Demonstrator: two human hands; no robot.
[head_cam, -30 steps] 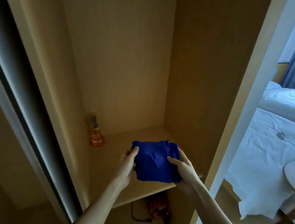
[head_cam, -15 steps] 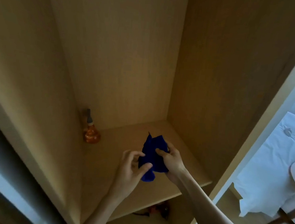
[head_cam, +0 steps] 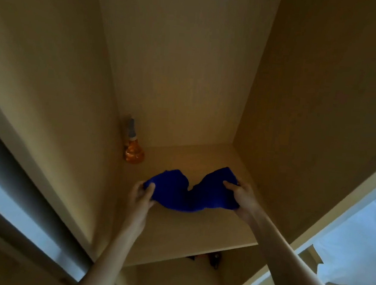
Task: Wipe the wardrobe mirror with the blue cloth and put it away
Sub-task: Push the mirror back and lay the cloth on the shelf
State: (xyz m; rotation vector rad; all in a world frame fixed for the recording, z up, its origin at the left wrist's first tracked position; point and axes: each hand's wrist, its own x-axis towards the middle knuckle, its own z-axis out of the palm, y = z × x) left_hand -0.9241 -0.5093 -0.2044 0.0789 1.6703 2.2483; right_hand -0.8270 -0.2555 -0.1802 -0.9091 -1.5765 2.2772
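The blue cloth (head_cam: pixel 189 193) is stretched wide between both my hands, just above the wooden wardrobe shelf (head_cam: pixel 189 230). Its middle sags and dips in a notch at the top edge. My left hand (head_cam: pixel 142 197) pinches the cloth's left end. My right hand (head_cam: pixel 240 196) grips its right end. Both forearms reach into the open wardrobe from below. The sliding door with its mirror (head_cam: pixel 5 197) shows as a grey and pale strip at the far left.
An orange spray bottle (head_cam: pixel 133 150) stands in the shelf's back left corner against the side wall. Dark items (head_cam: pixel 209 260) lie in the compartment under the shelf. A white bed (head_cam: pixel 354 250) shows past the wardrobe's right edge.
The cloth was bunched between my hands half a second ago; now my hands have drawn apart and spread it wide. The view has moved closer into the wardrobe.
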